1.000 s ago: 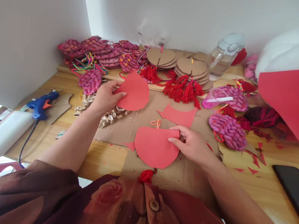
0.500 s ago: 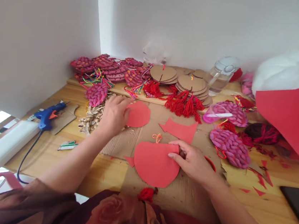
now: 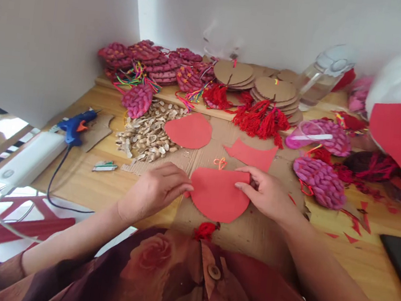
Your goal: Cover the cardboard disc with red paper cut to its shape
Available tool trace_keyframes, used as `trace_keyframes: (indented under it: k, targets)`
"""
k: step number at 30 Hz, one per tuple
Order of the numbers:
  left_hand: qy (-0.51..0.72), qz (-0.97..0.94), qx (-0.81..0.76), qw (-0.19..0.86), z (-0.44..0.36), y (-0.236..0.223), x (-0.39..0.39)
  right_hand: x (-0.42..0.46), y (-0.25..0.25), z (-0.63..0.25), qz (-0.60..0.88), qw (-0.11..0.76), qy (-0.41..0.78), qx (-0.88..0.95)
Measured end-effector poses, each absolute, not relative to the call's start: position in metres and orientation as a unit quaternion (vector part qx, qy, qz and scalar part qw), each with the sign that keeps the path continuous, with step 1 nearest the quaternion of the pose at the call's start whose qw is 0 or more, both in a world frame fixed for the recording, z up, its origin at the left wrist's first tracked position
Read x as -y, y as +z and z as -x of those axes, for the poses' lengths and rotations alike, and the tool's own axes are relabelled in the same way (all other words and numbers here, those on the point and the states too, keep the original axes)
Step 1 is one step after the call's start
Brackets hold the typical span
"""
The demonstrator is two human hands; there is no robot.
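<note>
Both hands, left hand and right hand, press the red paper cutout flat on its cardboard backing, so I'd guess it's the lining-up step and next needs edges matched.

The paper cutout lies on the cardboard sheet, between both hands. Behind it lies a second cutout, with the shell pile to its left.

I sat at my home craft table, a wooden top pushed into a white wall corner. Along its far edge lay stacks of cardboard discs, woven pink ornaments and red tassels; a blue glue gun rested near the left edge.
</note>
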State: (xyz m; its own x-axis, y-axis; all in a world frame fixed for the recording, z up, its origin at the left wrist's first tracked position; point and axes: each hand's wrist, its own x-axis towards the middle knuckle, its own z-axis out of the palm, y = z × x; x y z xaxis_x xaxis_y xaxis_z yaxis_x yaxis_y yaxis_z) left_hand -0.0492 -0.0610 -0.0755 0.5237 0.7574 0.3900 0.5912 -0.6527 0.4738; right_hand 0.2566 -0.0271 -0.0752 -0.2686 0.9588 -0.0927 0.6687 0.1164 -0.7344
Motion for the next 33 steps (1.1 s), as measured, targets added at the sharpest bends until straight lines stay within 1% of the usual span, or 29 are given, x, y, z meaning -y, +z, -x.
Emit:
trace_keyframes:
  k: [3,5,7,9,11,14,15,16,17,20,22,26,33]
  targets:
    - [0.294,-0.841,-0.437,0.126,0.064,-0.083,0.066,0.025,-0.07,-0.261,0.552,0.248,0.436,0.667]
    - [0.285,-0.847,-0.425,0.145,0.064,-0.087,0.069,0.023,-0.067,-0.268,0.548,0.284,0.49,0.615]
    - [0.267,-0.862,-0.397,0.168,0.061,-0.089,0.069,0.02,-0.063,-0.277,0.565,0.329,0.516,0.553]
    - [0.236,-0.879,-0.381,0.162,0.057,-0.089,0.062,0.018,-0.058,-0.289,0.587,0.378,0.53,0.481]
    - [0.212,-0.882,-0.407,0.108,0.055,-0.089,0.049,0.015,-0.051,-0.3,0.59,0.446,0.53,0.414]
    - [0.208,-0.838,-0.503,-0.018,0.052,-0.087,0.027,0.013,-0.041,-0.314,0.585,0.53,0.505,0.35]
    - [0.216,-0.827,-0.518,-0.041,0.05,-0.086,0.022,0.012,-0.039,-0.317,0.588,0.538,0.498,0.341]
    - [0.227,-0.827,-0.513,-0.042,0.048,-0.086,0.019,0.012,-0.037,-0.32,0.593,0.539,0.494,0.337]
    - [0.237,-0.839,-0.49,-0.019,0.045,-0.086,0.017,0.012,-0.037,-0.321,0.598,0.535,0.492,0.338]
    - [0.241,-0.878,-0.404,0.091,0.035,-0.088,0.021,0.011,-0.039,-0.324,0.599,0.532,0.491,0.342]
    - [0.222,-0.873,-0.414,0.128,0.031,-0.09,0.025,0.011,-0.042,-0.324,0.596,0.535,0.497,0.335]
    - [0.204,-0.846,-0.469,0.15,0.032,-0.095,0.027,0.011,-0.045,-0.327,0.573,0.536,0.528,0.325]
    - [0.223,-0.851,-0.44,0.178,0.032,-0.099,0.028,0.012,-0.043,-0.334,0.53,0.536,0.571,0.324]
